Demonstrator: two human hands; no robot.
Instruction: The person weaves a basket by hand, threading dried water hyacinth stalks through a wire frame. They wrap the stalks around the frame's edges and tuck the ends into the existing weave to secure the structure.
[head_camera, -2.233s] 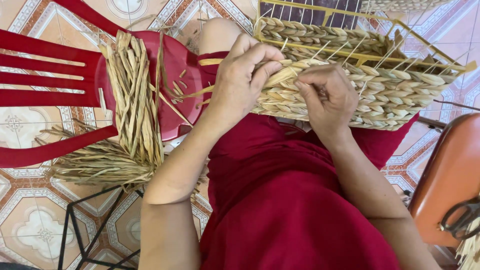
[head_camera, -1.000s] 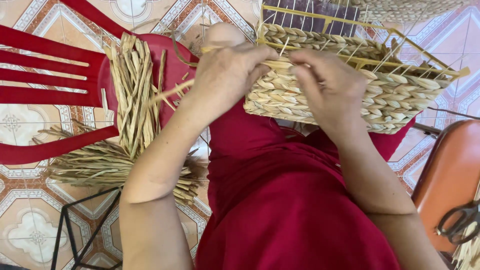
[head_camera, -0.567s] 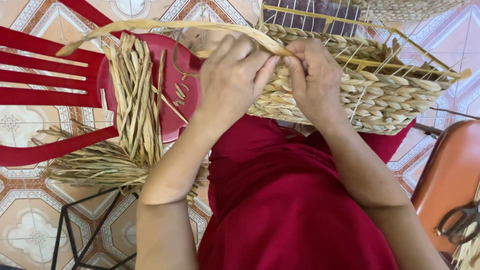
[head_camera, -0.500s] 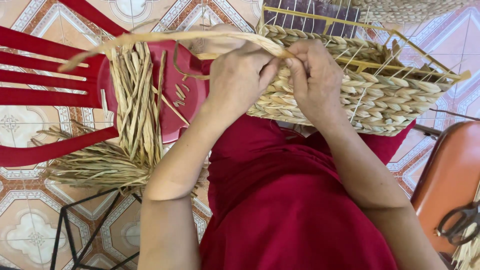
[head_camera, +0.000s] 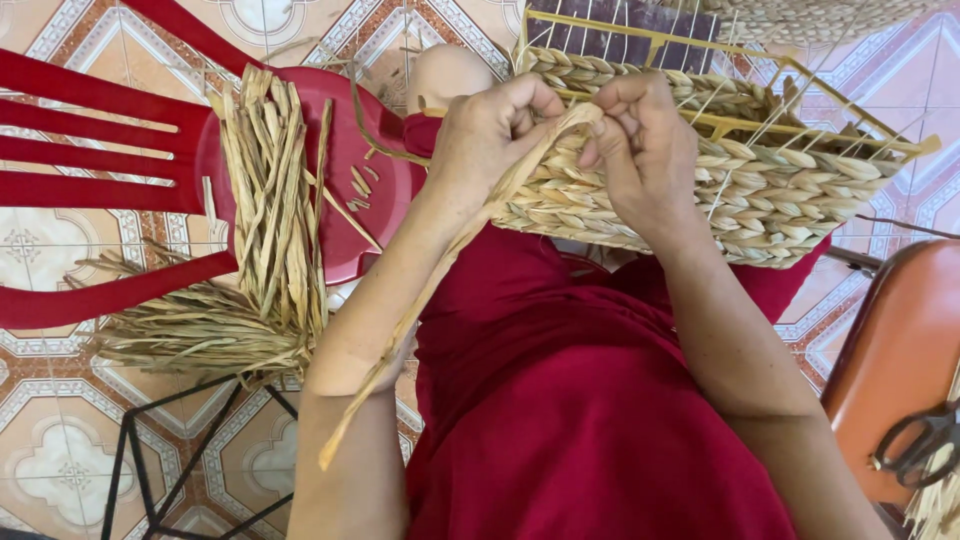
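Head view shows us the weaving step: our left hand (head_camera: 490, 125) and right hand (head_camera: 645, 135) both pinch one long straw strand (head_camera: 450, 270) at the rim of the woven basket (head_camera: 760, 195) on our lap — its loose tail hangs over the left forearm. Next, we judge, it needs tucking between the wires.
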